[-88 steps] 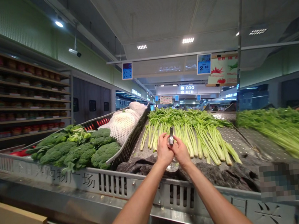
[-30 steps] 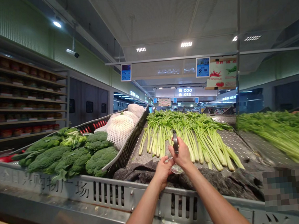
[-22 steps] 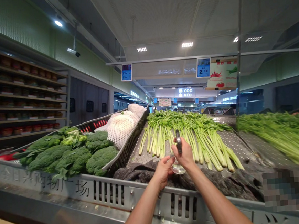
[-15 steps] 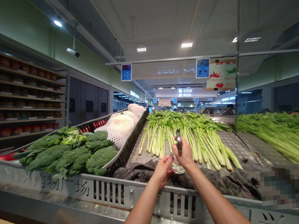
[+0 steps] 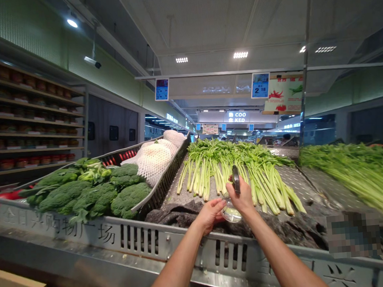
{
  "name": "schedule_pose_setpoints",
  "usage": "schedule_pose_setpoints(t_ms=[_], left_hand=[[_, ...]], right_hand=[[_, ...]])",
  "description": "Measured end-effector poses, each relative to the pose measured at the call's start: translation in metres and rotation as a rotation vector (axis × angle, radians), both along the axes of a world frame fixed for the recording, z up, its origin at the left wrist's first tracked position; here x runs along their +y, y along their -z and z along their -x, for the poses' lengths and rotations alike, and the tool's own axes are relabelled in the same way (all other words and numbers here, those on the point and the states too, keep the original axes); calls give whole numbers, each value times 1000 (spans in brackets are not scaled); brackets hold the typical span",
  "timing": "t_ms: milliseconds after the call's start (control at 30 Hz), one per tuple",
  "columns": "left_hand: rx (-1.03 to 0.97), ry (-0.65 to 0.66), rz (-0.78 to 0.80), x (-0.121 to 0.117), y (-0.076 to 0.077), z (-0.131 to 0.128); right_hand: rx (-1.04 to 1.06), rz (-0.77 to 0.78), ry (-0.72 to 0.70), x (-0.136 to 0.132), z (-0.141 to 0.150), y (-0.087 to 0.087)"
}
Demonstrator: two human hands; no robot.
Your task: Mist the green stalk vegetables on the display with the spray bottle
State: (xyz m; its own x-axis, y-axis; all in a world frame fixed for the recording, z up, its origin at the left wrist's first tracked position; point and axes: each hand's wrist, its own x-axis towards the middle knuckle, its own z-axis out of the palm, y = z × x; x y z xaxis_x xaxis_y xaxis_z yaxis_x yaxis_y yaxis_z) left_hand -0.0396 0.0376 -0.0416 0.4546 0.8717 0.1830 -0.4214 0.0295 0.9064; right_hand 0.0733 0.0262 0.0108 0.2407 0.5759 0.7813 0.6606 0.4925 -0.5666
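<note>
My right hand [image 5: 241,198] is wrapped around a clear spray bottle [image 5: 232,212] with a dark nozzle [image 5: 236,179], held upright over the front of the display bin. My left hand [image 5: 211,212] is just left of the bottle's base, fingers loosely spread and close to it, holding nothing. Behind both hands lie bundles of green celery-like stalks [image 5: 236,170] on a perforated metal tray. Dark wet cloth [image 5: 173,214] lies under the hands.
A metal railing [image 5: 126,239] with slots runs along the front of the bin. Broccoli heads [image 5: 92,191] fill the left tray, with net-wrapped white produce [image 5: 156,157] behind. More greens [image 5: 355,168] lie right. Shelves [image 5: 27,125] line the left wall. Price signs hang overhead.
Both hands held the bottle at first. My left hand has come off and dropped to the bottle's base side, while the right hand and bottle shifted slightly right.
</note>
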Motion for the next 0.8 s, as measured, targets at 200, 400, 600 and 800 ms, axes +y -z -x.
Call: schedule_pose_setpoints(t_ms=[200,400,600,800], left_hand=[[7,28,-4,1,1,-1],[45,91,-10,-3,-5,-11],[41,97,-24,-15,-14,-37],[84,108,54,-25,-11,-50]], right_hand=[[4,-16,28,1,-4,6],[40,-22,78,-4,-16,7],[22,-17,136,-14,-38,-3],[-23,94,173,-21,-52,-3]])
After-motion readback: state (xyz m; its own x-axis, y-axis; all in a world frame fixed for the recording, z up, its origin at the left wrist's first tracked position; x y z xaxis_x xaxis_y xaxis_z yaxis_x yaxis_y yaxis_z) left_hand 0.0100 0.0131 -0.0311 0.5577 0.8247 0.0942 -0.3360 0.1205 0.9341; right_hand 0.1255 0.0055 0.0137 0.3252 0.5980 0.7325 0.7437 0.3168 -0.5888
